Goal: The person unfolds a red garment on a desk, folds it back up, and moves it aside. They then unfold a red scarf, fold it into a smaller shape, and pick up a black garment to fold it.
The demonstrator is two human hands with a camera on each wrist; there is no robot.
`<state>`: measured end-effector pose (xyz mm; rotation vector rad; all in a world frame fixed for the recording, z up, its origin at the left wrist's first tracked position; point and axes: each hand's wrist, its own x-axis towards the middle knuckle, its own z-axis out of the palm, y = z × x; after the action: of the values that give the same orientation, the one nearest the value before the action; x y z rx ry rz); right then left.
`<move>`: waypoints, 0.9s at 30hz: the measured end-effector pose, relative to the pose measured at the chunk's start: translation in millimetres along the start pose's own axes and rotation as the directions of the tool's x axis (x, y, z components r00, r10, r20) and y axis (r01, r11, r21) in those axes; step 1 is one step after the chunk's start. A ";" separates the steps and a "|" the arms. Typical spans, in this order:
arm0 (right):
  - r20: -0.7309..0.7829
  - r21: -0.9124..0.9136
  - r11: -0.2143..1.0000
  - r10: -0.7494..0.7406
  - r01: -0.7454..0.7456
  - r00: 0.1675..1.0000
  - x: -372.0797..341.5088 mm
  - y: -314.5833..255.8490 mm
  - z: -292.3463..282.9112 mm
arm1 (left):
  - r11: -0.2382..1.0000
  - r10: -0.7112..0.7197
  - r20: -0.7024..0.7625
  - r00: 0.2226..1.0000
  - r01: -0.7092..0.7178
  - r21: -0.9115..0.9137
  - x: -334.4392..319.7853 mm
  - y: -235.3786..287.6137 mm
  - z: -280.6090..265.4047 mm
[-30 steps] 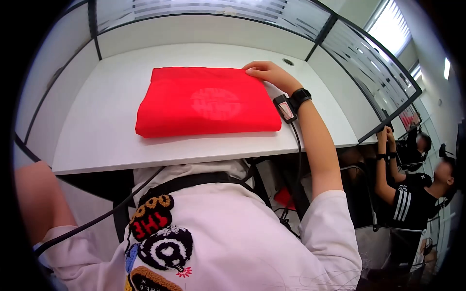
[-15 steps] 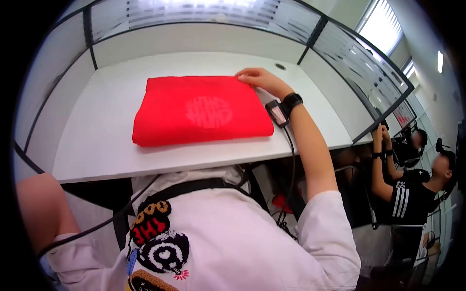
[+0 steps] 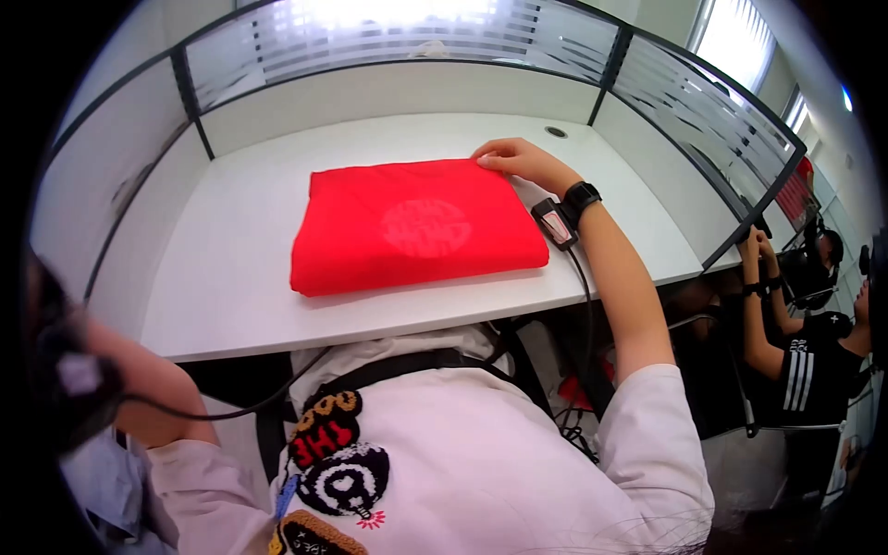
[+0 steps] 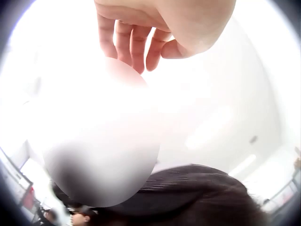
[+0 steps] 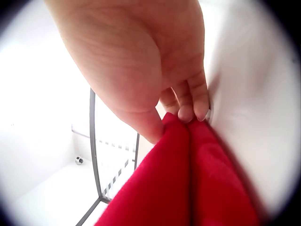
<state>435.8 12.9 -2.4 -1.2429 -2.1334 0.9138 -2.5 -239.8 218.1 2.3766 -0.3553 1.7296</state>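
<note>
A folded red cloth with a pale round emblem lies flat on the white desk. At its far right corner, my right hand pinches the edge. In the right wrist view the thumb lies on the near side of the red cloth, and the other fingers reach round behind its corner. My left hand is raised, its fingers loosely bent and holding nothing in the left wrist view. Dark hair shows below it. In the head view only the left forearm and a blurred wrist camera appear.
Low partitions with frosted upper panes border the desk at the back and sides. Cables run from both wrist cameras. A round desk grommet sits at the back right. Beyond the right partition sits another person in black.
The left forearm has risen at the left edge, bringing the wrist camera into view. The right hand stays at the cloth's corner while the head view shifts slightly.
</note>
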 end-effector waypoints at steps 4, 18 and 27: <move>0.026 -0.001 1.000 0.002 -0.002 1.000 3.9 5.1 -0.6 | 0.827 -0.558 0.216 0.801 0.517 0.222 -49.9 -115.3 47.7; -0.074 -0.133 0.991 0.007 -0.017 0.997 2.7 3.8 -6.4 | 0.249 -0.933 0.316 -0.170 0.328 0.911 -173.9 -199.3 54.3; -0.373 0.240 0.611 -0.660 0.755 0.652 -150.3 -188.2 58.0 | 0.611 -0.755 0.642 0.138 -0.211 0.763 -208.4 -158.7 56.2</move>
<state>360.5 -204.6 89.2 -0.2085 -1.8603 0.6917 34.3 -86.2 1.7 3.4073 0.9445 -0.3401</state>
